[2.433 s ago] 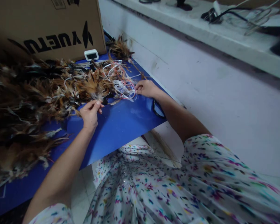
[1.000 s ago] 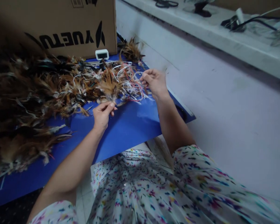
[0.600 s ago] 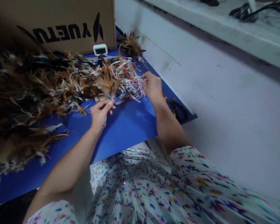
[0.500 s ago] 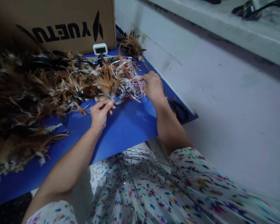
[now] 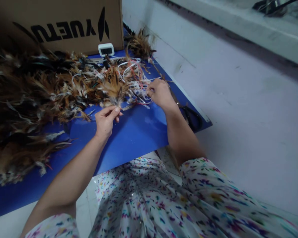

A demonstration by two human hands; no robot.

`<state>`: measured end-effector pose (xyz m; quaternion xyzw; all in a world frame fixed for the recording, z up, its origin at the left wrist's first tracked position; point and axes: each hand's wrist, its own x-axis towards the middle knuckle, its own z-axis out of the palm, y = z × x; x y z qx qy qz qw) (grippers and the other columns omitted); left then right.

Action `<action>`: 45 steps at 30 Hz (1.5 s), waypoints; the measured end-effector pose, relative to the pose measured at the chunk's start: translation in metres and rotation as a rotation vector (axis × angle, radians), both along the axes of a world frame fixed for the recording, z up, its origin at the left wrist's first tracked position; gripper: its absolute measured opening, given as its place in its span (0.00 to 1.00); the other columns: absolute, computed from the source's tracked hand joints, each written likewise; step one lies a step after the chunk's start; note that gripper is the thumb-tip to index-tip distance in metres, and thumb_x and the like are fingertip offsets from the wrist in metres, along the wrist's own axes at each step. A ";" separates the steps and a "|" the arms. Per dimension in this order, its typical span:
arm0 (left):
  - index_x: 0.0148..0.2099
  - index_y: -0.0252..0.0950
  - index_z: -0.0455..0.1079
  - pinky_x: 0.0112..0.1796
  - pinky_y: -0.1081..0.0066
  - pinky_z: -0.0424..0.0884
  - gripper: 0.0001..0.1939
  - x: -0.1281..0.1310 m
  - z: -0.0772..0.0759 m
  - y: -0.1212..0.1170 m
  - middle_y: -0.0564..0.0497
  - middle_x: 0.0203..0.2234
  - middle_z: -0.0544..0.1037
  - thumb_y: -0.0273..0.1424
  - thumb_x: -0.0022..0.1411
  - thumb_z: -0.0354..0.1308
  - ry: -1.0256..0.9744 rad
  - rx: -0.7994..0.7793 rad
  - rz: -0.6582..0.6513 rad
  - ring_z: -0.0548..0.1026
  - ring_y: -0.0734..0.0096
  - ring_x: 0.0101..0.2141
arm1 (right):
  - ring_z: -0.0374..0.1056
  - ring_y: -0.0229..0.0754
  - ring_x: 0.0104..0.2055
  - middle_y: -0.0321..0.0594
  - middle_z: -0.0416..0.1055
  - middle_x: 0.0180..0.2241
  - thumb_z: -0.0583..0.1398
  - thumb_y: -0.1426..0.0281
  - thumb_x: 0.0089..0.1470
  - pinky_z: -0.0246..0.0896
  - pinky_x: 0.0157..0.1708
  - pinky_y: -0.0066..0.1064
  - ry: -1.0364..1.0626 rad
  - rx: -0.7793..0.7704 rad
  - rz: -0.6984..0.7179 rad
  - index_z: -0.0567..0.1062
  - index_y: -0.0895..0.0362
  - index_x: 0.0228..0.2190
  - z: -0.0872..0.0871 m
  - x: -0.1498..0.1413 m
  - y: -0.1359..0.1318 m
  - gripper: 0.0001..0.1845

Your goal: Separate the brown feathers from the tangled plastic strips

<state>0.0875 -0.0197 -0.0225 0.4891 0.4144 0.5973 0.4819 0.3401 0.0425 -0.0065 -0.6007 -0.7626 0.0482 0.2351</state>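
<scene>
Left hand (image 5: 104, 121) is pinching the base of a brown feather bunch (image 5: 115, 88), which is fanning out just beyond the fingertips over the blue counter (image 5: 136, 135). Right hand (image 5: 160, 93) is curling its fingers at the near side of a white-and-red string tangle (image 5: 138, 85), whether gripping a strand I can't tell. Seemingly the person is picking at string; freeing one would be calling for a fine pinch.

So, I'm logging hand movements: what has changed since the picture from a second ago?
The right hand has moved lower in the view and slightly left, beside the pale strings; whether it grips a strand is unclear. The left hand still pinches the feather bunch. The cardboard box and white device stayed put.
</scene>
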 end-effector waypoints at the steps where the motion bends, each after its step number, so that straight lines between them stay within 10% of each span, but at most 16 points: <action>1: 0.28 0.34 0.79 0.18 0.76 0.63 0.16 0.000 0.000 0.000 0.52 0.19 0.78 0.42 0.46 0.74 0.002 -0.002 -0.002 0.66 0.81 0.15 | 0.68 0.54 0.49 0.48 0.75 0.42 0.56 0.70 0.61 0.65 0.53 0.48 0.067 0.035 -0.041 0.79 0.54 0.37 0.004 -0.001 -0.001 0.11; 21: 0.27 0.34 0.79 0.17 0.77 0.63 0.15 -0.001 -0.001 -0.001 0.51 0.19 0.79 0.40 0.47 0.74 -0.011 -0.006 -0.014 0.66 0.81 0.15 | 0.76 0.43 0.34 0.41 0.75 0.33 0.51 0.44 0.63 0.68 0.27 0.31 0.884 0.313 -0.290 0.70 0.54 0.39 0.013 0.004 0.004 0.26; 29: 0.27 0.35 0.80 0.17 0.79 0.64 0.14 -0.001 -0.002 -0.001 0.52 0.19 0.79 0.40 0.47 0.74 -0.020 0.003 -0.022 0.66 0.82 0.15 | 0.72 0.51 0.47 0.45 0.75 0.39 0.55 0.68 0.64 0.66 0.53 0.51 0.317 0.214 -0.385 0.75 0.55 0.37 -0.003 0.010 0.002 0.09; 35: 0.28 0.35 0.80 0.17 0.79 0.64 0.15 0.000 -0.002 0.000 0.52 0.19 0.79 0.41 0.47 0.75 -0.026 0.017 -0.028 0.67 0.82 0.15 | 0.64 0.57 0.58 0.48 0.71 0.54 0.50 0.79 0.60 0.62 0.57 0.53 0.027 0.205 -0.307 0.80 0.56 0.43 0.014 -0.012 -0.018 0.20; 45: 0.28 0.35 0.81 0.17 0.78 0.64 0.14 0.000 -0.002 0.000 0.52 0.19 0.79 0.41 0.46 0.75 -0.039 0.017 -0.026 0.67 0.82 0.14 | 0.58 0.58 0.63 0.45 0.71 0.56 0.51 0.73 0.63 0.54 0.60 0.57 -0.123 0.049 0.159 0.81 0.53 0.45 -0.001 -0.040 -0.014 0.19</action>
